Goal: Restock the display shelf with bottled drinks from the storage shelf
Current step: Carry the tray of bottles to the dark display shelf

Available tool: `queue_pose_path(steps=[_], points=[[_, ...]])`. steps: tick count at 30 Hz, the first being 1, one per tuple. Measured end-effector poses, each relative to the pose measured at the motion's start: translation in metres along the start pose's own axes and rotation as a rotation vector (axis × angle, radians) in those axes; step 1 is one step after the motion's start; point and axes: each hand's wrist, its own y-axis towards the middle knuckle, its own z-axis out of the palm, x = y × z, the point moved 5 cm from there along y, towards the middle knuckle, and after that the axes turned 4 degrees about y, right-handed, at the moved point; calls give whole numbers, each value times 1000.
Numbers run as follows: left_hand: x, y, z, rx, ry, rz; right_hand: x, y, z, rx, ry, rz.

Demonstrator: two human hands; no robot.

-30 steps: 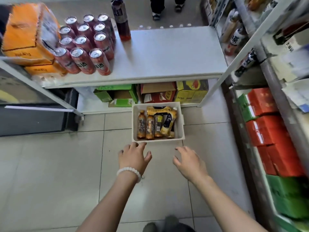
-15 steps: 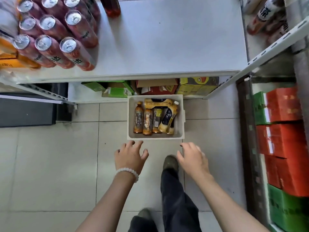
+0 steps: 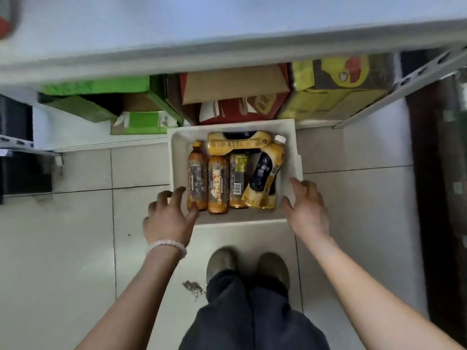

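A white plastic bin stands on the tiled floor just in front of the low storage shelf. Several bottled drinks lie in it: brown tea bottles side by side, a yellow bottle with a dark label leaning at the right, and another yellow one lying across the back. My left hand is at the bin's near-left corner, thumb inside the wall, fingers spread at the rim. My right hand is at the right wall, thumb inside, fingers outside. Neither hand is closed.
The white display shelf top overhangs close above. Under it sit green boxes, a red and brown carton and a yellow carton. A slanted metal shelf post stands at the right. My shoes are just behind the bin.
I have bent down and stepped closer, so the bin looks much larger. Both hands have moved forward from the floor in front of the bin to its left and right walls.
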Motion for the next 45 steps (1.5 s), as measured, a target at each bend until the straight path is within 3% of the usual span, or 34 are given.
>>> queue_pose_path(steps=[5, 11, 18, 26, 32, 39, 45], points=[[12, 68, 58, -65, -162, -108, -22, 73, 30, -249, -78, 3], [19, 124, 86, -75, -340, -183, -41, 123, 56, -276, 88, 115], [41, 100, 70, -62, -329, -197, -44, 88, 34, -299, 226, 106], [110, -31, 15, -26, -306, -334, -10, -41, -17, -230, 196, 152], [171, -153, -94, -81, -326, -390, 54, -150, -95, -133, 182, 103], [215, -298, -248, -263, -372, -580, 157, -240, -201, -8, 227, -115], [230, -414, -322, -479, -516, -774, 243, -289, -279, 93, 178, -418]])
